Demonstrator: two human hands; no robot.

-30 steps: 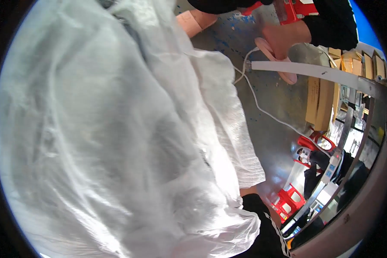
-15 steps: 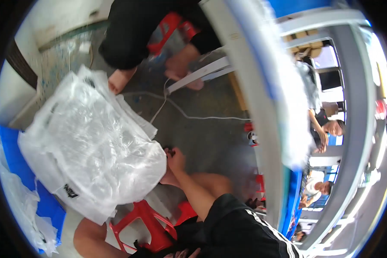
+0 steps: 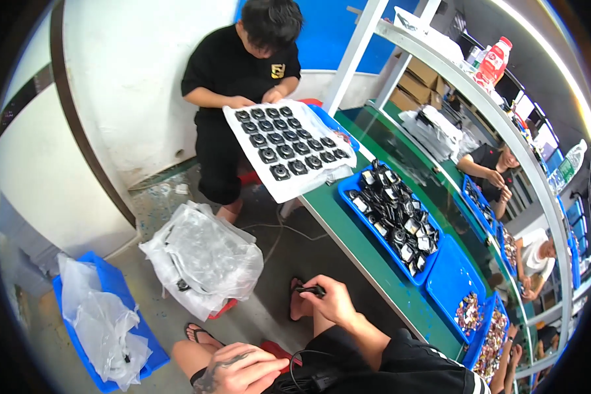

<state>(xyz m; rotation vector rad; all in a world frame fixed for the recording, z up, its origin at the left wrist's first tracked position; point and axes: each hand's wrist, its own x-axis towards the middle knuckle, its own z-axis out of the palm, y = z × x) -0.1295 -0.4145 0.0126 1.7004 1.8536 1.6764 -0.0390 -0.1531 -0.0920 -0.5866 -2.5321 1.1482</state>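
Note:
My right hand (image 3: 335, 303) is closed on a small black part (image 3: 312, 289), whose exact kind I cannot make out. Above my lap, my left hand (image 3: 244, 369) has its fingers stretched out and slightly bent, with nothing visible in them. A thin black cable (image 3: 294, 373) loops beside its fingertips. Ahead and to the left of my hands, a pile of clear plastic bags or sheets (image 3: 207, 259) rests on a red stool (image 3: 223, 308), apart from both hands.
Across from me a seated person (image 3: 243, 79) holds a white sheet (image 3: 243, 141) bearing rows of black round-centred parts. At right, the green bench (image 3: 335, 213) carries a blue tray (image 3: 348, 190) full of black parts. A blue crate (image 3: 152, 351) with plastic bags stands on the floor at left.
My view has swung up and back, bringing the bench and seated person into sight. My right hand, earlier beside the plastic pile, is now apart from it; my left hand has come further into view.

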